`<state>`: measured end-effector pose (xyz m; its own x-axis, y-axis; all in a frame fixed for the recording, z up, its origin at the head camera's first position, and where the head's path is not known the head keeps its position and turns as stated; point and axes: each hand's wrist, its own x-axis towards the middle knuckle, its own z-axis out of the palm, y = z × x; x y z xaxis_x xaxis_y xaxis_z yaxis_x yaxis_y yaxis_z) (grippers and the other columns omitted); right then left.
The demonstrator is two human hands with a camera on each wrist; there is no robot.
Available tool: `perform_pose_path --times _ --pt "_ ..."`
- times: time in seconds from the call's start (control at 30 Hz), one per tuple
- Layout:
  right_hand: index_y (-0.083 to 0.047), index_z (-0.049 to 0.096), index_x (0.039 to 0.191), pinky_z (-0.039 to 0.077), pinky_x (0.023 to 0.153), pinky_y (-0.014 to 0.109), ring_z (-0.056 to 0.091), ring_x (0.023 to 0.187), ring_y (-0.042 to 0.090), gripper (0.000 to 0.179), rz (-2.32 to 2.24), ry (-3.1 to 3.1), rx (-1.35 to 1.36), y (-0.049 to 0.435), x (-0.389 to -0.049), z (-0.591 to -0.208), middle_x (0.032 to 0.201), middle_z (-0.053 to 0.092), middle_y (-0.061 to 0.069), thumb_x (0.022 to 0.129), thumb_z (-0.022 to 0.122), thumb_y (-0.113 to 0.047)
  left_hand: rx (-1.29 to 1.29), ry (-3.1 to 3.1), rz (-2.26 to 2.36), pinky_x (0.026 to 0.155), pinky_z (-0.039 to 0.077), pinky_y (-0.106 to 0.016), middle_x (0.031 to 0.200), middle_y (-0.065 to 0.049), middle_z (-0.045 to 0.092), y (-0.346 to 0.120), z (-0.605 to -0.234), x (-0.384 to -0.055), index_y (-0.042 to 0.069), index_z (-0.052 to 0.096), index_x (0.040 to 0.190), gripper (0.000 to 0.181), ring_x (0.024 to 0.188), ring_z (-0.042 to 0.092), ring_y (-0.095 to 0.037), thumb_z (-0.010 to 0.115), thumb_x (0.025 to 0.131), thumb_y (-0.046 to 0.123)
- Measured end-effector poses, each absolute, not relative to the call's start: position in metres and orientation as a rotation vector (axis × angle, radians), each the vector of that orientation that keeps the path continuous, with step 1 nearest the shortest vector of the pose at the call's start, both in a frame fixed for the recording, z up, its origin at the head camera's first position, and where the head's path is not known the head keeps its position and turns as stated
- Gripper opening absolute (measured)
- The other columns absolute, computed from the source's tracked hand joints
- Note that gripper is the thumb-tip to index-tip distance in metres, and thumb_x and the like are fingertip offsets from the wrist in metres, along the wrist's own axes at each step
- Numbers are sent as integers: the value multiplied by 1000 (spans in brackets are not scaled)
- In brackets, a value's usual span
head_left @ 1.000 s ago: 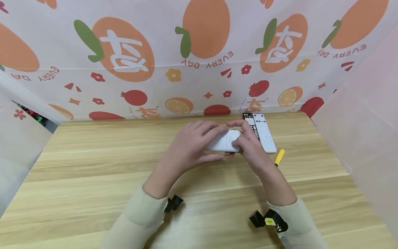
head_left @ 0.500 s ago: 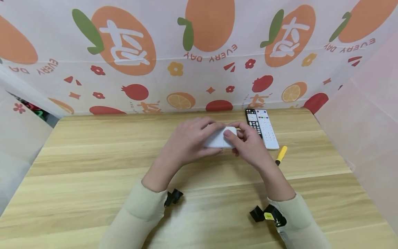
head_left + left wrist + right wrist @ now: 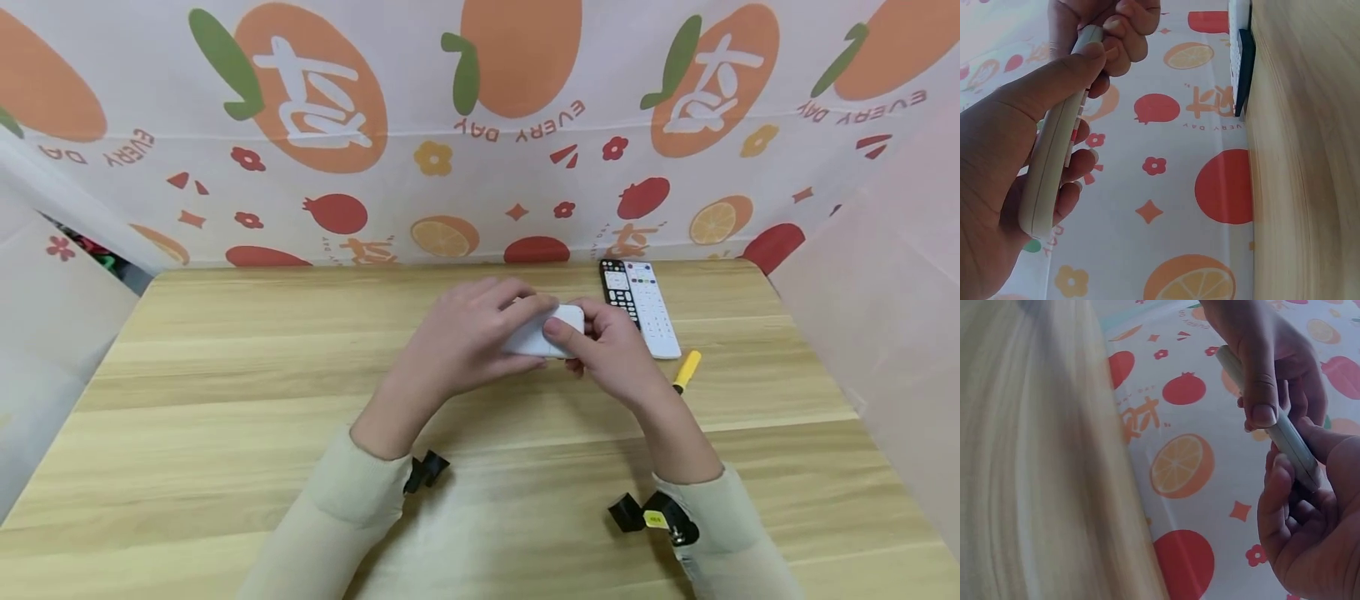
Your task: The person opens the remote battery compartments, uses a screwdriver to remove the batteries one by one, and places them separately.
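Observation:
A white remote control [image 3: 534, 342] is held above the table with its plain back turned up; a seam crosses that back. My left hand [image 3: 468, 337] grips one end, thumb on the near edge and fingers along the far edge. At the other end my right hand [image 3: 618, 354] holds it, thumb pressed on the back near the seam and fingers curled beneath. In the left wrist view the remote control [image 3: 1054, 162] appears edge-on, with coloured buttons on its underside. The right wrist view also shows the remote control [image 3: 1294, 450] edge-on between both hands.
Just beyond the right hand lie a black remote control [image 3: 617, 287] and another white remote control [image 3: 654, 312], side by side. A yellow-handled tool [image 3: 687, 368] with a dark end, partly hidden by the right wrist, lies near them. A fruit-printed curtain [image 3: 435, 200] borders the wooden table [image 3: 262, 358].
My right thumb has slid from the remote control's end toward the seam, and the fingers have closed in around that end. The left hand keeps its grip. The head view has shifted slightly.

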<state>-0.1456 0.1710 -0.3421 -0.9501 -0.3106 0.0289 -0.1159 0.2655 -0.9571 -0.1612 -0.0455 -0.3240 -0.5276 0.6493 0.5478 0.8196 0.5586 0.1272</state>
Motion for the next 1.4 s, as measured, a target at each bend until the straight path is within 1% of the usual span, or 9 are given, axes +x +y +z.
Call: perform_pose_path --times 0.17,0.37,0.73,0.87,0.97,1.0,1.1,1.2,1.4 --pt "-1 62 115 54 58 29 57 64 20 27 -1827 2286 -473 174 -146 -340 88 61 13 99 63 -22 -1190 -2333 -529 74 54 -34 114 1 67 -44 -322 -161 20 67 123 52 95 65 -18 82 80 46" --pt "-2 62 119 55 59 29 58 65 20 27 -1856 2225 -480 176 -144 -338 91 62 13 100 61 -21 -1177 -2351 -543 75 54 -34 114 1 67 -45 -320 -159 20 67 123 52 97 65 -19 82 79 46" --pt "-9 70 115 50 57 28 54 64 22 29 -1661 2590 -338 196 -148 -341 83 58 13 97 66 -32 -1146 -2462 -470 75 53 -32 115 0 66 -51 -321 -162 20 66 125 55 96 64 -17 81 80 48" --pt "-12 66 124 49 75 37 58 87 24 29 -1364 2761 -406 201 -153 -344 98 62 12 102 56 -29 -1128 -2483 -467 75 53 -33 115 0 66 -54 -321 -164 19 65 125 56 95 64 -18 81 80 48" --pt "-12 66 126 46 82 43 55 98 25 29 -987 2846 -448 202 -156 -350 110 61 12 103 51 -19 -1136 -2469 -466 74 53 -33 115 0 66 -53 -321 -165 20 65 125 56 94 64 -18 81 80 49" --pt "-11 67 125 45 83 43 55 99 25 29 -877 2855 -466 202 -157 -352 113 61 11 101 51 -15 -1139 -2465 -465 74 53 -33 115 0 66 -53 -320 -164 20 66 125 56 94 64 -17 81 80 49" --pt "-11 71 119 45 75 41 54 88 25 29 -622 2840 -450 203 -159 -358 105 65 12 96 55 -6 -1142 -2463 -453 73 53 -32 114 0 67 -53 -321 -163 20 66 125 56 93 64 -17 80 80 49" --pt "-15 72 112 47 76 41 57 89 25 26 -476 2824 -416 204 -158 -361 108 69 10 92 61 -2 -1141 -2473 -446 73 53 -32 115 0 66 -52 -321 -162 21 66 126 56 93 64 -16 79 81 50" --pt "-17 63 95 44 67 38 56 82 23 17 -371 2753 -349 205 -158 -362 96 66 5 89 64 -2 -1135 -2484 -430 72 53 -32 115 1 67 -52 -319 -161 21 65 126 57 94 64 -16 79 81 52"
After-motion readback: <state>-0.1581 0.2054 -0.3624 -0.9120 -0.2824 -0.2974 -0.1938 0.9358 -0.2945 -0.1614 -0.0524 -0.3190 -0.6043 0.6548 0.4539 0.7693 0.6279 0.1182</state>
